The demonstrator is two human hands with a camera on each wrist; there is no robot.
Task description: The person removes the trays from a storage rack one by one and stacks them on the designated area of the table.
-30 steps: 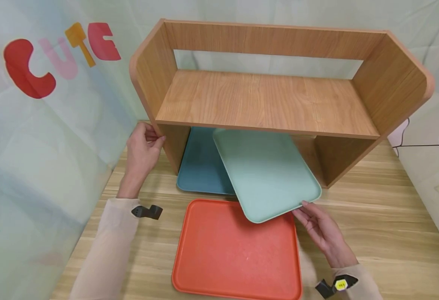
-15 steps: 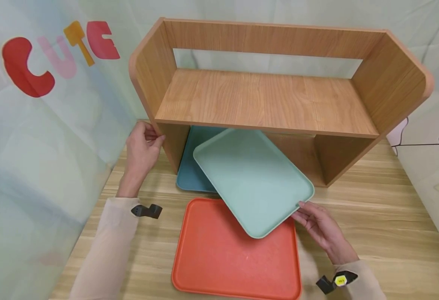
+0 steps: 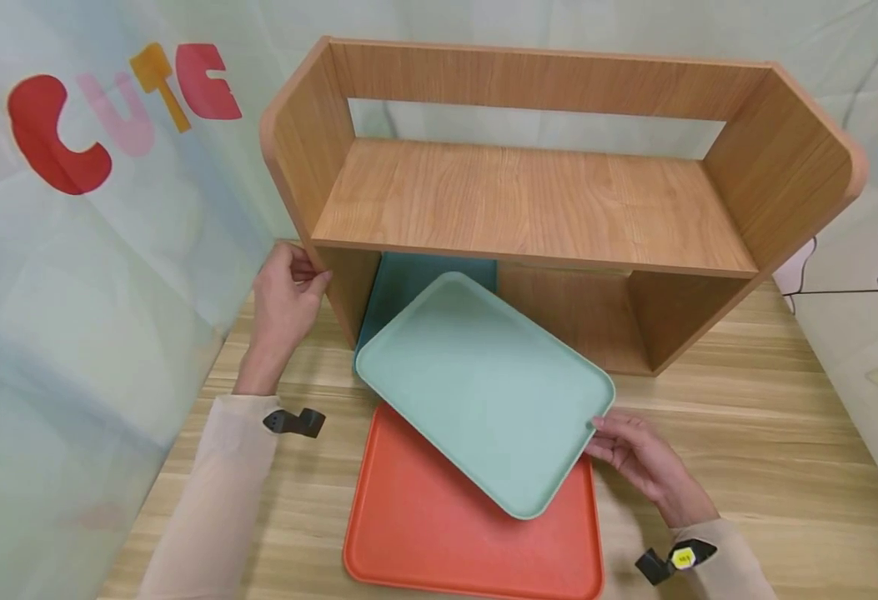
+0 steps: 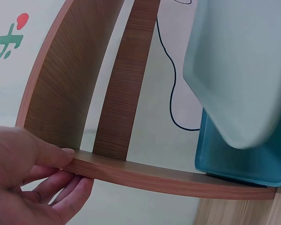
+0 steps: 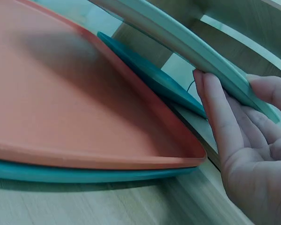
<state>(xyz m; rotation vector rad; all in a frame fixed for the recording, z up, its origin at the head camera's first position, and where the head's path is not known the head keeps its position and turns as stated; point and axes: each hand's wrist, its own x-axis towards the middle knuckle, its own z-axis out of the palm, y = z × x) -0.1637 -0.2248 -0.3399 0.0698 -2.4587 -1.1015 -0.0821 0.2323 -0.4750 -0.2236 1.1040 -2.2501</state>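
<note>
Left of the left hand (image 3: 286,287), I'm reading "CUTE" in coloured letters (image 3: 36,125); the yellow wrist label (image 3: 684,557) behind the right hand (image 3: 644,458) is showing print too small to read. That right hand is pinching a mint-green rectangular tray (image 3: 487,392) by its edge; the tray is extending leftward, hiding much of a flat blue tray (image 3: 416,277) and part of an orange-red rectangular tray (image 3: 461,533). The left hand is gripping the side panel of a two-tier wood-grain shelf (image 3: 536,200). Light-wood tabletop (image 3: 769,417) is stretching rightward from the tray grip.
</note>
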